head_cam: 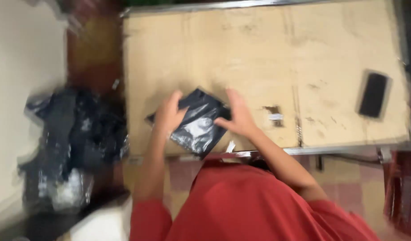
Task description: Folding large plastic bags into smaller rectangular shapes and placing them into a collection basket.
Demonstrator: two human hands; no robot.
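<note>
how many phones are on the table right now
1. A single dark phone lies flat near the table's right edge, well apart from both hands, which rest on a black plastic packet. The picture is blurred, so smaller items may go unseen.

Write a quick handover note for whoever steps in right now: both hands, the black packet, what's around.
Left hand: fingers on the left edge of the black plastic packet; grip unclear through blur.
Right hand: pressing its right edge.
The packet lies flat near the front edge of the cardboard-topped table.
A pile of similar black packets sits left of the table.
A phone lies at the table's right.
Sealed or folded: cannot tell.
</note>
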